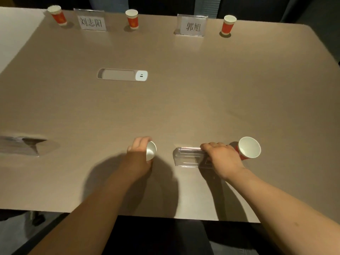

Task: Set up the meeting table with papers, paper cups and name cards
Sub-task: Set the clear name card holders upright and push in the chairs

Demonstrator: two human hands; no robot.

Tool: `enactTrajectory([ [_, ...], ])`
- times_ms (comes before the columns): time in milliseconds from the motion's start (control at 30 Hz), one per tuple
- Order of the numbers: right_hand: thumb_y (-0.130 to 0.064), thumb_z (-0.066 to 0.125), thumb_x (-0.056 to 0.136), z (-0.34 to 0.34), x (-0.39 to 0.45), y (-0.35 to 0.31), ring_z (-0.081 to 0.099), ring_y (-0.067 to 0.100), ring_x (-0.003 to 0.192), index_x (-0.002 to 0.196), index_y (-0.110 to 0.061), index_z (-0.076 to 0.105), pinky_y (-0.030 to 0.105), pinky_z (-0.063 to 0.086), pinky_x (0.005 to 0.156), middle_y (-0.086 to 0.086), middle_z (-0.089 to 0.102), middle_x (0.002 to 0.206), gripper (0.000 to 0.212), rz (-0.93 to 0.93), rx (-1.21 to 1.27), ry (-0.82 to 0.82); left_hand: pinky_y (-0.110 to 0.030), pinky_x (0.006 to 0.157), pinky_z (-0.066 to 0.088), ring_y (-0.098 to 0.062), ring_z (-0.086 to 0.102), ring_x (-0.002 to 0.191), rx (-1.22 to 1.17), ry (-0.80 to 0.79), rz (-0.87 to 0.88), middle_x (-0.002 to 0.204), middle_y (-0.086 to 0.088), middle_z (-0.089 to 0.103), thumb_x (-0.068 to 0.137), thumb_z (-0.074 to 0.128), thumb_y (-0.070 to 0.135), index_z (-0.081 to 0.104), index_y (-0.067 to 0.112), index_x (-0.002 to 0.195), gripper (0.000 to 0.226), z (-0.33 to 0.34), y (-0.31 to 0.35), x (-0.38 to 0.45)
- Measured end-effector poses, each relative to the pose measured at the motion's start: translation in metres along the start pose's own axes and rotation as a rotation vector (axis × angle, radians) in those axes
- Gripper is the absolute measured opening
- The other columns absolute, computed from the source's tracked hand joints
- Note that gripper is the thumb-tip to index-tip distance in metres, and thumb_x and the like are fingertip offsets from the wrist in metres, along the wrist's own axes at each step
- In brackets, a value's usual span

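My left hand [138, 153] grips a paper cup [151, 150] whose white mouth faces right, low over the tan table [184, 107]. My right hand [220, 159] holds the top of a clear acrylic name card holder [186, 157] standing near the front edge. A red and white paper cup [248, 148] stands just right of that hand. Along the far edge stand three red paper cups [57, 15] [132, 19] [228, 24] and two name cards [91, 20] [192, 25] with black characters.
A cable slot with a white socket cover [122, 74] is set in the middle of the table. Another clear name card holder [20, 147] lies blurred at the left edge. Dark chairs stand behind the far edge.
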State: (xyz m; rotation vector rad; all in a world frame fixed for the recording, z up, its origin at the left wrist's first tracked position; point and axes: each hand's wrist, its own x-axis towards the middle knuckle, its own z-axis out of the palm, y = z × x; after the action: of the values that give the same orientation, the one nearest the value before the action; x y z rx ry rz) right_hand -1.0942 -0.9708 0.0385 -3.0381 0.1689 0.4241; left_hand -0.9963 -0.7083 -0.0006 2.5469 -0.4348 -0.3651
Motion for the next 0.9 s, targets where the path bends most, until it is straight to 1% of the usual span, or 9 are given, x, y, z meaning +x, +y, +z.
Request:
enactTrajectory([
  [133, -0.009, 0.062, 0.08, 0.003, -0.004, 0.01, 0.058, 0.026, 0.106, 0.122, -0.029, 0.051, 0.035, 0.044, 0.085, -0.002, 0.064, 0.116, 0.048, 0.012, -0.005, 0.015, -0.029, 0.088, 0.031, -0.034, 0.052, 0.12, 0.045, -0.019, 0.04, 0.136, -0.007, 0.05, 0.062, 0.069, 0.009, 0.052, 0.017, 0.129, 0.07, -0.001, 0.005, 0.004],
  [233, -0.007, 0.058, 0.081, 0.005, -0.002, 0.009, 0.058, 0.027, 0.108, 0.123, -0.028, 0.052, 0.037, 0.044, 0.089, -0.002, 0.064, 0.117, 0.047, 0.015, 0.016, 0.032, -0.035, 0.092, 0.04, -0.036, 0.048, 0.117, 0.093, 0.024, -0.031, 0.138, -0.006, 0.043, 0.059, 0.082, 0.027, 0.047, 0.025, 0.136, 0.085, -0.004, 0.008, 0.002],
  [300, -0.007, 0.055, 0.083, 0.005, 0.0, 0.007, 0.058, 0.028, 0.109, 0.124, -0.028, 0.052, 0.037, 0.044, 0.091, -0.001, 0.064, 0.117, 0.046, 0.019, 0.03, 0.039, -0.041, 0.09, 0.046, -0.039, 0.049, 0.108, 0.096, 0.053, -0.113, 0.129, -0.01, 0.045, 0.058, 0.087, 0.032, 0.046, 0.021, 0.137, 0.09, -0.002, 0.01, 0.003],
  [367, -0.006, 0.053, 0.083, 0.005, 0.001, 0.006, 0.057, 0.029, 0.109, 0.125, -0.027, 0.052, 0.038, 0.044, 0.092, 0.0, 0.064, 0.118, 0.047, 0.02, 0.034, 0.043, -0.042, 0.083, 0.046, -0.041, 0.054, 0.1, 0.095, 0.072, -0.071, 0.118, -0.013, 0.052, 0.065, 0.082, 0.026, 0.051, 0.014, 0.13, 0.073, 0.001, 0.01, 0.006],
  [433, -0.005, 0.052, 0.083, 0.004, 0.002, 0.006, 0.057, 0.029, 0.111, 0.126, -0.026, 0.052, 0.037, 0.043, 0.093, 0.0, 0.063, 0.118, 0.048, 0.023, 0.037, 0.041, -0.039, 0.08, 0.044, -0.039, 0.056, 0.098, 0.115, 0.047, 0.012, 0.119, -0.008, 0.054, 0.069, 0.073, 0.016, 0.053, 0.016, 0.126, 0.06, 0.003, 0.006, 0.01],
  [533, -0.005, 0.051, 0.084, 0.003, 0.001, 0.005, 0.056, 0.028, 0.112, 0.127, -0.026, 0.051, 0.037, 0.041, 0.094, 0.0, 0.063, 0.119, 0.048, 0.027, 0.046, 0.04, -0.03, 0.081, 0.034, -0.034, 0.053, 0.107, 0.042, -0.01, 0.075, 0.13, -0.002, 0.051, 0.065, 0.061, 0.002, 0.05, 0.019, 0.128, 0.066, 0.003, 0.005, 0.011],
  [633, -0.003, 0.05, 0.084, 0.001, 0.0, 0.003, 0.055, 0.028, 0.113, 0.128, -0.026, 0.05, 0.037, 0.039, 0.095, 0.0, 0.062, 0.121, 0.05, 0.032, 0.045, 0.03, -0.026, 0.082, 0.03, -0.033, 0.05, 0.109, 0.006, -0.022, 0.073, 0.134, -0.001, 0.047, 0.064, 0.057, -0.002, 0.048, 0.019, 0.131, 0.07, 0.002, 0.01, 0.009],
  [800, -0.004, 0.051, 0.085, 0.001, -0.002, 0.002, 0.055, 0.028, 0.113, 0.126, -0.026, 0.051, 0.037, 0.039, 0.095, 0.0, 0.062, 0.119, 0.047, 0.055, 0.049, 0.035, -0.029, 0.088, 0.034, -0.034, 0.048, 0.119, -0.011, -0.024, 0.08, 0.141, -0.001, 0.043, 0.065, 0.057, 0.001, 0.041, 0.021, 0.14, 0.08, 0.002, 0.008, 0.007],
  [900, -0.003, 0.054, 0.082, 0.002, -0.002, -0.001, 0.056, 0.029, 0.113, 0.126, -0.025, 0.052, 0.037, 0.039, 0.095, 0.002, 0.063, 0.118, 0.049, 0.071, 0.05, 0.03, -0.04, 0.104, 0.038, -0.031, 0.042, 0.13, 0.061, 0.001, 0.049, 0.151, 0.006, 0.036, 0.069, 0.065, 0.011, 0.027, 0.03, 0.149, 0.091, 0.001, 0.01, 0.003],
])
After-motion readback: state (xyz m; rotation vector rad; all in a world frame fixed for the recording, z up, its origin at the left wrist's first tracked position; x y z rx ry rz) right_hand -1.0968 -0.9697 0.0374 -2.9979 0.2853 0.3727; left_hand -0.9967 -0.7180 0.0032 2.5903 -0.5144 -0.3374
